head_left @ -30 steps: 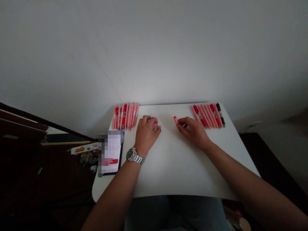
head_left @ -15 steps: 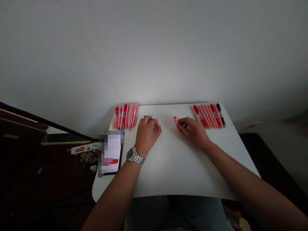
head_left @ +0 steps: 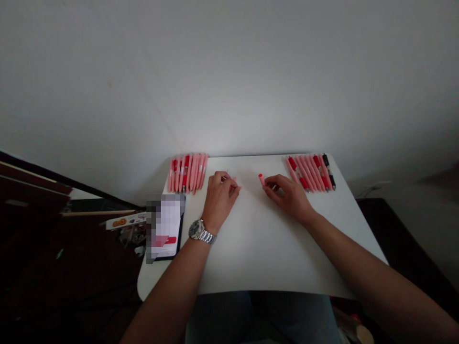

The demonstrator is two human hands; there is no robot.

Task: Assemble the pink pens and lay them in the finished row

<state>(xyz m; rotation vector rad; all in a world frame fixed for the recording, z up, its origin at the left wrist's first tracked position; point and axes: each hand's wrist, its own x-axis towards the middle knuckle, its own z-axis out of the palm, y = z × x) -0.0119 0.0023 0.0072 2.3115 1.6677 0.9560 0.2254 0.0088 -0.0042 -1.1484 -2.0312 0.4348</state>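
Observation:
A pink pen barrel [head_left: 261, 178], its round orange-red end tilted up, is pinched between the thumb and fingers of my right hand [head_left: 286, 195]. My left hand [head_left: 220, 193] is closed on a small pink pen part [head_left: 234, 179], largely hidden behind the fingers. A thin pale sliver shows above those fingers, too fine to name. The two hands are apart, both over the white table [head_left: 251, 248]. Beyond my left hand lies a row of pink and red pens [head_left: 188, 174]. Behind my right hand is another row of pink and red pens [head_left: 310, 172], with a black pen [head_left: 329, 171] at its right end.
A tablet or large phone [head_left: 167, 229] with a lit, blurred screen lies at the table's left edge. The wall [head_left: 229, 86] rises behind the table. Dark clutter [head_left: 131, 231] sits below on the left. My wristwatch [head_left: 196, 230] is on the left wrist.
The fingers of my left hand have shifted slightly, and the thin sliver above them shows less. My right hand and the barrel have hardly moved.

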